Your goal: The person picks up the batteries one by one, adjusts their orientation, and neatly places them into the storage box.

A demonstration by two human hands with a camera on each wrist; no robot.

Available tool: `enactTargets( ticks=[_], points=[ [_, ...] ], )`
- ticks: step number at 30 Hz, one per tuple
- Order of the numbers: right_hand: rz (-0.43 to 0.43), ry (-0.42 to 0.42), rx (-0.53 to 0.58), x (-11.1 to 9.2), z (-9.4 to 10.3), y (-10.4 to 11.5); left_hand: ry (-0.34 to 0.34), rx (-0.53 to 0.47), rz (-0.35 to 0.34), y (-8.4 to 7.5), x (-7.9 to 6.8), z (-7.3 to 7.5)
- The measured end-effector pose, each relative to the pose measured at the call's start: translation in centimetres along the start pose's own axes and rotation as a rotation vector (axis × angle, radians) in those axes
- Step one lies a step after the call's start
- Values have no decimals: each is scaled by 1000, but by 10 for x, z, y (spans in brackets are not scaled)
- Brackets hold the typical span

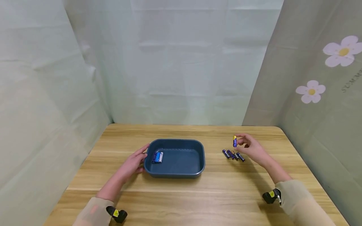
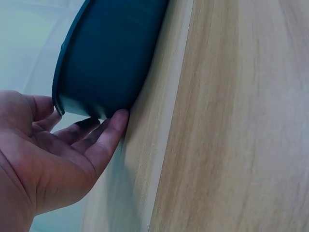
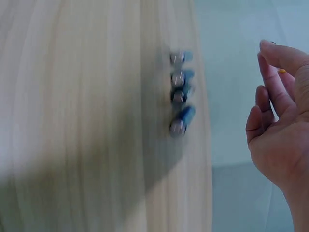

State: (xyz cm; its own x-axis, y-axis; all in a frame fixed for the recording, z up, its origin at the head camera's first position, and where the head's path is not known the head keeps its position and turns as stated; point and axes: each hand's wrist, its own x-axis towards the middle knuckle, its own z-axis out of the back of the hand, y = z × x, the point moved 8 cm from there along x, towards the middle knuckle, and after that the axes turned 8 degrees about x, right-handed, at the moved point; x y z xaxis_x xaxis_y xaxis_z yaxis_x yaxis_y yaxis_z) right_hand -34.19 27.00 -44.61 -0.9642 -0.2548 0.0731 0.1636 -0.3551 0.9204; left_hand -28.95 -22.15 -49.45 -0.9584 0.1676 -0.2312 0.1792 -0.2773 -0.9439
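Note:
A dark blue rectangular tray [image 1: 175,158] stands on the table with three batteries [image 1: 157,157] side by side at its left end. My left hand [image 1: 133,163] rests against the tray's left end; in the left wrist view, the fingers [image 2: 113,128] touch its outer wall. To the right, my right hand [image 1: 251,147] holds up a blue and yellow battery [image 1: 234,141] between thumb and fingertips, above the table. In the right wrist view this battery is mostly hidden by the hand [image 3: 285,111]. Below it, several dark blue batteries [image 1: 233,155] lie in a loose row.
The wood-grain table [image 1: 181,201] has rounded far corners. Pale cloth [image 1: 181,69] hangs behind and at the sides, with printed white flowers [image 1: 311,91] on the right. Each sleeve carries a small black camera, one at the left wrist [image 1: 120,216], one at the right [image 1: 270,196].

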Motion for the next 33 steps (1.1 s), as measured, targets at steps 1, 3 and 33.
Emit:
enactTargets(
  ticks=[1,3,33],
  points=[
    [4,5,16,2,-4,4,-4,-2,3,0,1,0],
    [13,10,43,7,-11,11,-11,3,5,-1,1,1],
    [135,153,244,48,-127,102,-19,32,-2,-3,6,3]
  ],
)
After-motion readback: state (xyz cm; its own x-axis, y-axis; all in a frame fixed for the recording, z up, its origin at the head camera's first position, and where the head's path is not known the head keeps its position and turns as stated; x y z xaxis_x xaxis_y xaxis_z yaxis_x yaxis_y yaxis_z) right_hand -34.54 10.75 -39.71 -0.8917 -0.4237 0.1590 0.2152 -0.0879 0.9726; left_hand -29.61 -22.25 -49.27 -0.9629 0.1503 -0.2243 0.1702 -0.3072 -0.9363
